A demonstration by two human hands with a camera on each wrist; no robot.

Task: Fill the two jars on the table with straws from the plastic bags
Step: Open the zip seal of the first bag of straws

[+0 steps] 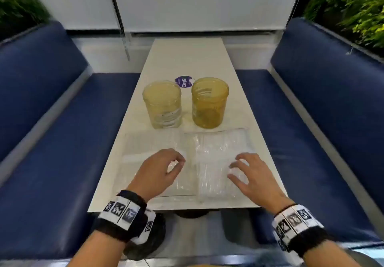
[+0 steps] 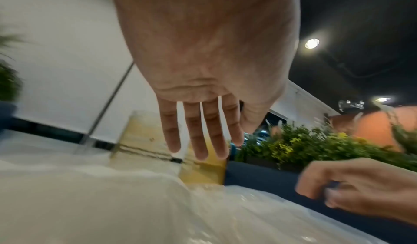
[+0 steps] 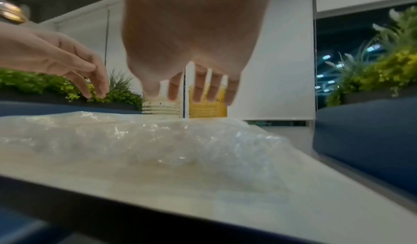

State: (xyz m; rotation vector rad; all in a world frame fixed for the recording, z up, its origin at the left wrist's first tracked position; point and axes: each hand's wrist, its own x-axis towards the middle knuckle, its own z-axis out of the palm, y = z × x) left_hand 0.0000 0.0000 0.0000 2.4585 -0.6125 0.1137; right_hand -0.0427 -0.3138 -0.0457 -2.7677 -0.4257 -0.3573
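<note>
1. Nearest: left hand (image 1: 161,171) hovering just above the left bag (image 1: 153,152), thumb and forefinger curved toward each other, nothing between them; in the left wrist view the fingers (image 2: 198,137) hang straight and loose.
2. Beside it: right hand (image 1: 251,175) spread over the right bag (image 1: 220,158), fingers relaxed and apart, tips at or just above the plastic; contact too blurred to confirm, nothing gripped.
3. Under both hands: two clear bags of straws lying flat, side by side at the near end of the table (image 1: 187,59), touching or nearly so along the middle.
4. Long axis of the straws: away from the body, toward the jars, judging by the faint lines through the right bag; which end is open cannot be told.
5. Handling, as a judgement: thin film likely slippery and crinkly, contents light, bundle floppy if lifted by one corner. Best hold probably across the middle of the bundle, or a pinch on the film at the near edge to open it.
6. Farther: left jar (image 1: 163,104), pale and see-through, and right jar (image 1: 209,101), amber, both upright, mouths up, just beyond the bags, close but apart.
7. No straws visible in either jar; filling not yet begun.
8. Beyond: round purple sticker (image 1: 184,82) on the tabletop between the jars.
</note>
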